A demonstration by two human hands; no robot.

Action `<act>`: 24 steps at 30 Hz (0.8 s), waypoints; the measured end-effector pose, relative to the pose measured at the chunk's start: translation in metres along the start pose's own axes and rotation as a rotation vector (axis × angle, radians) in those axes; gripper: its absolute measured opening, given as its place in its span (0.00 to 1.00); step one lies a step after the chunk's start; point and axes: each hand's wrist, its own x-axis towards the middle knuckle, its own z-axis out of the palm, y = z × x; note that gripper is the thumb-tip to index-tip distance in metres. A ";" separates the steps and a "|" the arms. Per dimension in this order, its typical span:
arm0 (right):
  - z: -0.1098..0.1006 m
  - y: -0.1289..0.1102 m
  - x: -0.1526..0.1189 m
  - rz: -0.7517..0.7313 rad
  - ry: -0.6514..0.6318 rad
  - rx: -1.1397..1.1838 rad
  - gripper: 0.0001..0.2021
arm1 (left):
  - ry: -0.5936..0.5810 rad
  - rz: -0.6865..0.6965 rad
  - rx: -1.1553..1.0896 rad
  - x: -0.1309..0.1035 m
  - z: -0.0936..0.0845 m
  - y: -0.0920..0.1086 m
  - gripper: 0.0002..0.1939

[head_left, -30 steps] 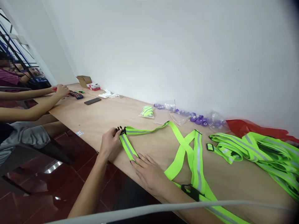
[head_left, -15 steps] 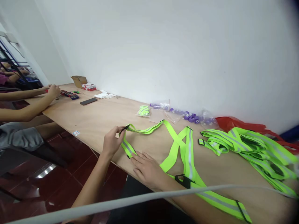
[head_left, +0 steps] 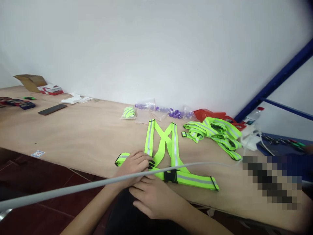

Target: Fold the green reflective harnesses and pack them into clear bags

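Observation:
A lime-yellow reflective vest (head_left: 173, 143), made of straps with silver stripes, lies spread on the table. Its shoulder straps cross in the middle, and a black buckle (head_left: 170, 176) sits on its waist belt. My left hand (head_left: 134, 164) is over the left part of the belt, fingers bent round the strap beside a black fitting. Just below it, at the table's front edge, is my right hand (head_left: 155, 197), its thumb and fingers apart and its upper fingers touching the left hand. A pale cable, out of focus, crosses in front of both hands.
Further reflective straps (head_left: 215, 130) are heaped to the right, near red bags (head_left: 209, 114). Along the wall lie purple caps (head_left: 174, 113) and a bagged vest (head_left: 129, 112). A dark phone-like slab (head_left: 52, 109) and a cardboard box (head_left: 30, 82) are at left; a bottle (head_left: 254, 116) stands right.
The view has swung right. The vest's left shoulder strap, raised in my left hand before, now lies straight on the table. Both hands have come together at the belt.

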 end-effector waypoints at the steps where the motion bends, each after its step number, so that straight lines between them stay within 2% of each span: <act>1: -0.008 0.001 -0.015 -0.016 0.037 0.027 0.14 | 0.023 0.005 0.005 0.000 0.005 0.004 0.10; 3: -0.023 0.012 -0.045 0.070 0.171 0.036 0.13 | 0.055 -0.002 0.004 0.001 0.015 0.013 0.09; 5: -0.032 0.028 -0.069 0.270 0.315 -0.011 0.12 | 0.035 -0.040 -0.007 0.002 0.027 0.021 0.07; 6: -0.034 0.036 -0.078 0.339 0.327 -0.025 0.11 | 0.004 -0.067 -0.016 0.002 0.032 0.024 0.07; 9: -0.033 0.054 -0.096 0.470 0.267 -0.015 0.15 | -0.126 -0.105 -0.072 -0.001 0.042 0.028 0.07; 11: -0.030 0.060 -0.100 0.512 0.208 0.036 0.20 | -0.198 -0.094 -0.130 -0.002 0.042 0.028 0.06; 13: -0.028 0.061 -0.102 0.537 0.163 0.114 0.24 | -0.236 -0.086 -0.185 -0.003 0.036 0.026 0.12; 15: -0.028 0.061 -0.104 0.561 0.131 0.184 0.27 | -0.245 -0.089 -0.232 -0.003 0.029 0.024 0.16; 18: -0.031 0.060 -0.109 0.621 0.083 0.244 0.31 | -0.236 -0.128 -0.248 -0.004 0.021 0.020 0.15; 21: -0.036 0.060 -0.115 0.681 0.033 0.272 0.29 | -0.229 -0.223 -0.202 -0.005 0.019 0.016 0.18; 24: -0.041 0.063 -0.115 0.670 0.027 0.280 0.26 | -0.257 -0.310 -0.155 -0.008 0.021 0.012 0.21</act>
